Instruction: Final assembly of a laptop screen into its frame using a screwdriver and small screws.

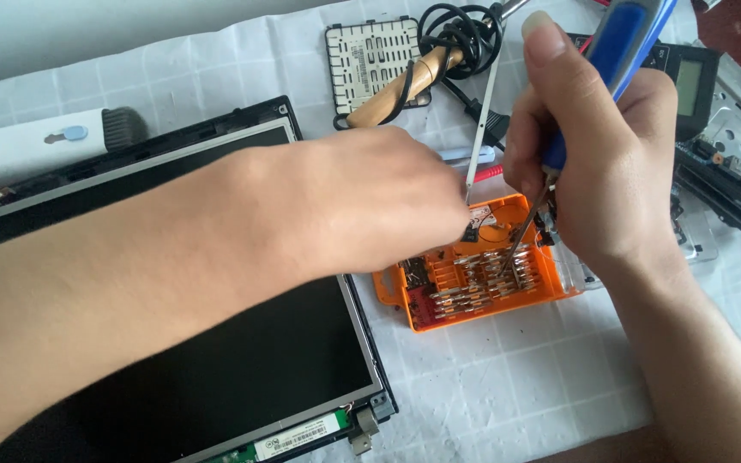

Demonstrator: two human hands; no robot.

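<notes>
The right hand (598,163) is closed around a blue-handled screwdriver (619,51), its long axis tilted, handle up and away, metal tip slanting down-left into the orange bit case (473,274). The left hand (379,201) reaches across the bare laptop screen panel (216,343), its fingers curled and pinching at something small just over the case's upper edge; what exactly, I cannot tell. Both hands meet directly above the case on the white-covered table (516,386), the right nearer the bits.
</notes>
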